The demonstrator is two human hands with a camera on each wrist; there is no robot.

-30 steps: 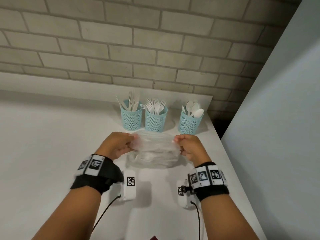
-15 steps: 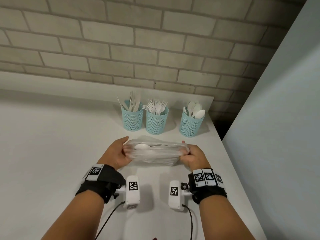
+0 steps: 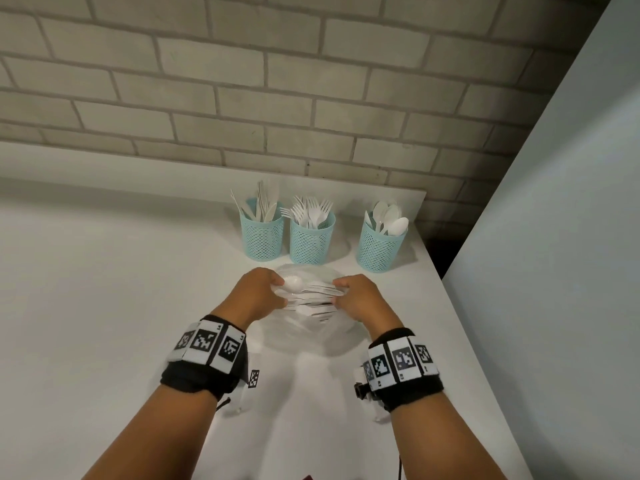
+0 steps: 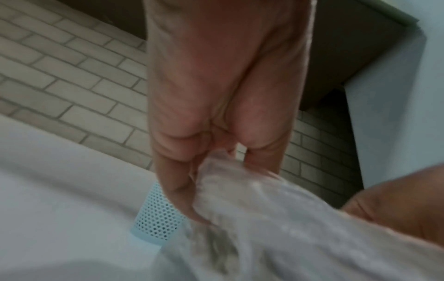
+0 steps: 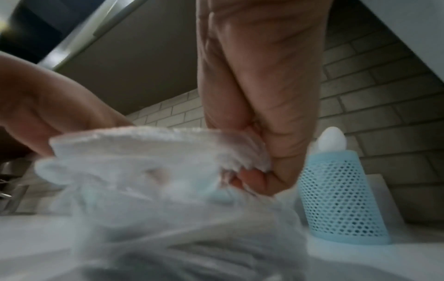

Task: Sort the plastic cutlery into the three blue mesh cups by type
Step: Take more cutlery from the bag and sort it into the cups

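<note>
White table (image 3: 104, 306) against a brick wall (image 3: 242, 81), with a clear plastic bag (image 3: 308, 327) of white cutlery sitting on it in front of three blue mesh cups (image 3: 311, 242) near the back right corner: left cup knives (image 3: 265, 206), middle cup forks (image 3: 310, 211), right cup spoons (image 3: 389, 216). Left hand (image 3: 258, 294) and right hand (image 3: 358, 299) both pinch the bag's top edge, fingers curled on the plastic, one at each side. A spoon bowl (image 3: 293, 283) shows through the bag by the left hand.
</note>
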